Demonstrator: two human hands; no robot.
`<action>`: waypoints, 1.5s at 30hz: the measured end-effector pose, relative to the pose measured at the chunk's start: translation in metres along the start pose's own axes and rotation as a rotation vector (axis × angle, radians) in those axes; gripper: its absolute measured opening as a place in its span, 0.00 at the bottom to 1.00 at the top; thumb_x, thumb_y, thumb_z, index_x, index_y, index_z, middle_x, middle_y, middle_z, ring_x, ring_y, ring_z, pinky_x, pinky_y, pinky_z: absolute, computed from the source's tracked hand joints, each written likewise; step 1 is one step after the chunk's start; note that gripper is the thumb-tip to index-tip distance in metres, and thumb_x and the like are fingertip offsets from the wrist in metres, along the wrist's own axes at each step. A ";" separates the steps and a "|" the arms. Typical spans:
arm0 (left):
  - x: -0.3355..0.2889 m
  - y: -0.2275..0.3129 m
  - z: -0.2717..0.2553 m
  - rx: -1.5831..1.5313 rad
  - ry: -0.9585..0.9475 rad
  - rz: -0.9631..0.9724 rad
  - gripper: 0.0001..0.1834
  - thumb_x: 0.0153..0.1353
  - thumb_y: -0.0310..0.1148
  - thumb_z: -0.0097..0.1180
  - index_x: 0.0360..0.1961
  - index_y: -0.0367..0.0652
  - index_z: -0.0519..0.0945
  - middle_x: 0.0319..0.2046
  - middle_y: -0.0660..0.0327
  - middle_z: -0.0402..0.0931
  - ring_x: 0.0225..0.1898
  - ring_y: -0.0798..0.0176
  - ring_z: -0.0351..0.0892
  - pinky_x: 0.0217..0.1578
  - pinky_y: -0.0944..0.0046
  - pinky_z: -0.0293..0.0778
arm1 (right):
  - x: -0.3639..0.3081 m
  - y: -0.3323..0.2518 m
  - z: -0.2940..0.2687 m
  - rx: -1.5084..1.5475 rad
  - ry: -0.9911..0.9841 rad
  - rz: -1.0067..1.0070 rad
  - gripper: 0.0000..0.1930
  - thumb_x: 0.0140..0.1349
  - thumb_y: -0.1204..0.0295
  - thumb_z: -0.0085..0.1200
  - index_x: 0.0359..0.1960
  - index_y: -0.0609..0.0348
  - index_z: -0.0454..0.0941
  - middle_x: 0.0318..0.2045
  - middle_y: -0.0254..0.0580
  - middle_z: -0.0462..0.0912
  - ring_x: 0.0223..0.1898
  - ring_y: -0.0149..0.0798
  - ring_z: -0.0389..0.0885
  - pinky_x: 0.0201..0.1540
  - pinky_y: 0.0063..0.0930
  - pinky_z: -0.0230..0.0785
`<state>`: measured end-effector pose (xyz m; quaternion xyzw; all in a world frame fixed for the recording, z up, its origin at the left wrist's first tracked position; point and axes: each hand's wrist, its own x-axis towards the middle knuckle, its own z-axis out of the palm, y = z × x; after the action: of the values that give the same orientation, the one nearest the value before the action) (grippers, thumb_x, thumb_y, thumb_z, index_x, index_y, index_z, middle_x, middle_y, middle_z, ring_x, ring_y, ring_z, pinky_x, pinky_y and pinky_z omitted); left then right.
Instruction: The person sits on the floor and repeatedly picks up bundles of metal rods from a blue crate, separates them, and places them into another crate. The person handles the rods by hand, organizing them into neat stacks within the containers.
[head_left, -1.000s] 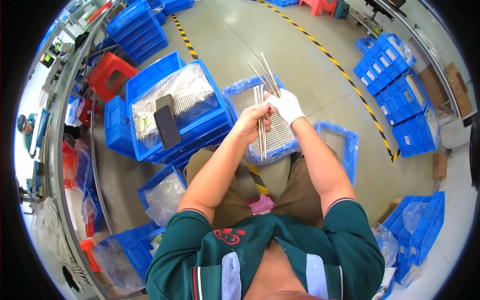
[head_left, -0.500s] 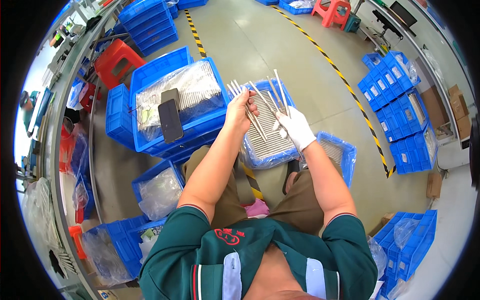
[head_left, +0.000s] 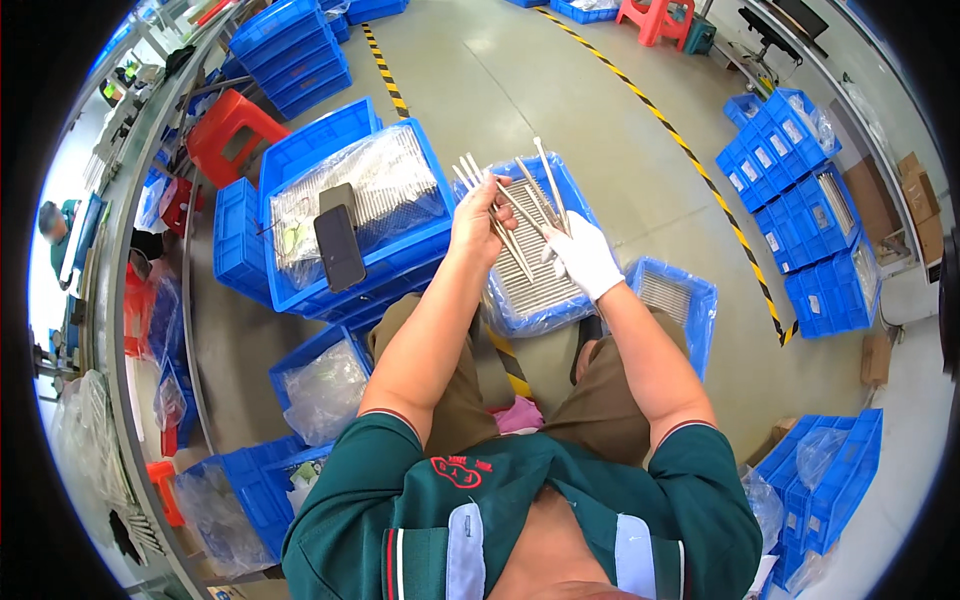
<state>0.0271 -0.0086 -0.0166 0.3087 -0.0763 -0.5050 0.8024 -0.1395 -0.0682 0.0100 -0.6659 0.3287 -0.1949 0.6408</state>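
My bare left hand (head_left: 474,224) is closed round several slim metal rods (head_left: 517,258), fanned a little, their ends sticking out above and below the fingers. My right hand (head_left: 586,262), in a white glove, grips more metal rods (head_left: 549,175) that point up and away from me. One of these slants toward the left hand's fingers; whether it touches them I cannot tell. Both hands are over a blue tray (head_left: 522,327) lined with clear plastic, where rows of similar rods (head_left: 541,296) lie side by side.
At the left, a blue crate (head_left: 432,150) holds plastic-covered rods, with a black phone (head_left: 340,250) at its near side. Another lined blue tray (head_left: 708,300) stands by my right leg. A red stool (head_left: 230,130) and stacked blue crates (head_left: 812,232) stand farther out. A person (head_left: 55,225) is at the far left.
The rods in my right hand have drawn closer together and shifted left, and the right fingers sit slightly nearer the left hand. My left hand keeps its grip. The view has tilted slightly.
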 end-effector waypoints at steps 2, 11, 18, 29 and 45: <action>-0.004 -0.011 0.000 0.055 -0.036 -0.065 0.14 0.63 0.40 0.53 0.38 0.39 0.75 0.20 0.68 0.62 0.17 0.73 0.61 0.17 0.72 0.62 | 0.003 -0.003 0.004 0.026 0.038 0.001 0.08 0.62 0.71 0.51 0.40 0.61 0.73 0.18 0.35 0.76 0.15 0.24 0.69 0.17 0.19 0.62; -0.025 -0.018 0.011 0.326 -0.010 -0.139 0.11 0.65 0.41 0.50 0.37 0.45 0.75 0.21 0.68 0.61 0.16 0.75 0.57 0.15 0.75 0.56 | 0.020 0.022 0.002 -0.191 0.260 -0.165 0.15 0.56 0.69 0.55 0.45 0.62 0.73 0.34 0.46 0.81 0.35 0.36 0.79 0.39 0.29 0.70; -0.026 -0.020 0.018 0.342 0.020 -0.116 0.12 0.64 0.42 0.50 0.30 0.45 0.74 0.18 0.70 0.59 0.13 0.77 0.55 0.12 0.75 0.52 | 0.023 0.032 0.006 0.186 0.170 0.020 0.12 0.59 0.71 0.54 0.44 0.60 0.73 0.30 0.39 0.78 0.30 0.31 0.76 0.32 0.25 0.69; -0.026 -0.017 0.015 0.365 0.057 -0.048 0.12 0.64 0.42 0.51 0.33 0.43 0.74 0.20 0.70 0.60 0.14 0.77 0.54 0.12 0.75 0.52 | 0.027 0.031 0.015 0.151 0.163 0.018 0.11 0.59 0.73 0.54 0.43 0.60 0.73 0.29 0.37 0.77 0.23 0.30 0.73 0.24 0.24 0.66; -0.041 -0.027 0.022 0.479 -0.004 -0.182 0.13 0.66 0.44 0.47 0.40 0.48 0.77 0.16 0.74 0.61 0.12 0.78 0.51 0.12 0.76 0.48 | 0.020 0.009 0.017 0.190 0.164 0.038 0.09 0.60 0.72 0.54 0.39 0.62 0.74 0.24 0.36 0.77 0.22 0.26 0.72 0.22 0.21 0.65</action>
<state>-0.0229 0.0095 -0.0072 0.4948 -0.1672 -0.5431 0.6575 -0.1154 -0.0698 -0.0038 -0.5775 0.3725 -0.2669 0.6756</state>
